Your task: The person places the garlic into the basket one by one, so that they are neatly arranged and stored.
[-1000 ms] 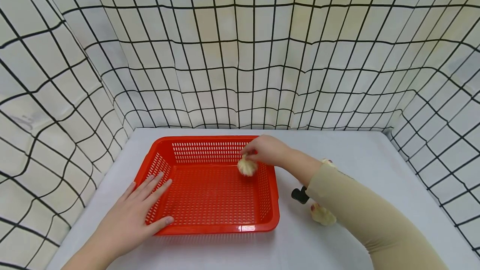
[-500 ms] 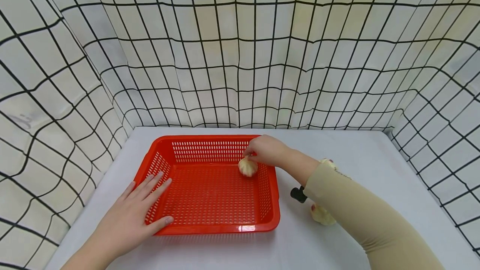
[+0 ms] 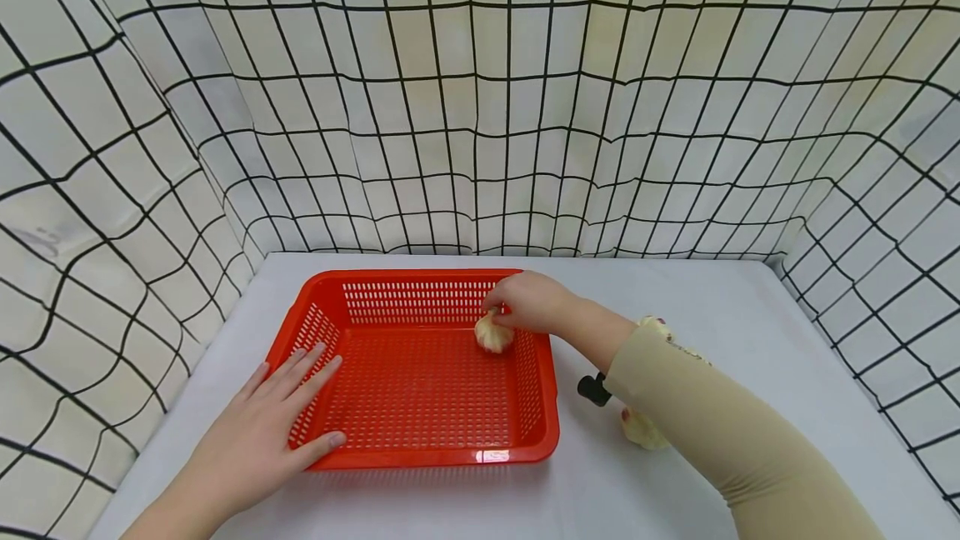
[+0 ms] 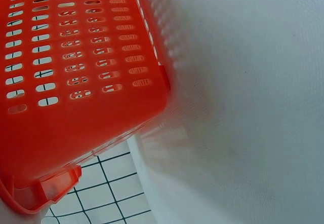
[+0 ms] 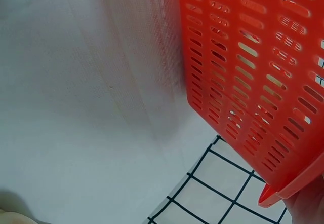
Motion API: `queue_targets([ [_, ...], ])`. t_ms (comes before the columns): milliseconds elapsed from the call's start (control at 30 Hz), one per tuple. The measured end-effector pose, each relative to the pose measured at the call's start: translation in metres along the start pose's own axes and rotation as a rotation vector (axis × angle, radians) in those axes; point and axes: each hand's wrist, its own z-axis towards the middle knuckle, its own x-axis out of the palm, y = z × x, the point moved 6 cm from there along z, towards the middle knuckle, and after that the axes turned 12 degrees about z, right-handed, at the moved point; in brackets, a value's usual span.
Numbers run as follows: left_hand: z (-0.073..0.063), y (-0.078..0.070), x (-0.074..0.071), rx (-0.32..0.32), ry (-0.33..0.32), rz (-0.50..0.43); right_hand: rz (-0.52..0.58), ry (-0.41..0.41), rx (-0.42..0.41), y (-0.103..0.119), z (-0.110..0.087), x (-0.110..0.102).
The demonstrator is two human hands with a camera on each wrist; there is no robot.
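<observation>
A red plastic basket (image 3: 420, 458) with slotted walls sits on the white table. Inside it, by the right wall, a garlic bulb (image 3: 493, 334) is pinched at its top by the fingers of my right hand (image 3: 528, 302), which reaches in over the right rim. My left hand (image 3: 262, 423) lies over the basket's left rim with fingers straight and spread. Both wrist views show the basket's outer wall (image 4: 81, 117) from the side; in the right wrist view just a bit of the right hand (image 5: 309, 203) shows at the rim.
Right of the basket, one garlic bulb (image 3: 641, 429) lies partly behind the beige sleeve (image 3: 705, 407), and another garlic bulb (image 3: 654, 325) peeks out above it. A small black device (image 3: 594, 390) sits at the right wrist. Black netting (image 3: 510, 136) over white sheeting encloses the table's back and sides.
The right hand and the garlic bulb shift only slightly within the basket's right end. The left hand stays put on the rim.
</observation>
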Motion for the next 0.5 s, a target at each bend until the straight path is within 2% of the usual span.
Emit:
queue_targets([
  [267,-0.0004,-0.0002,0.0005,-0.006,0.008,-0.006,-0.004,0.008,0.041,0.0002,0.0004,0.0009],
  [500,-0.0007,-0.0004,-0.0002,-0.01,0.015,-0.002,-0.026,-0.002,0.044,0.0016,0.0,-0.0005],
])
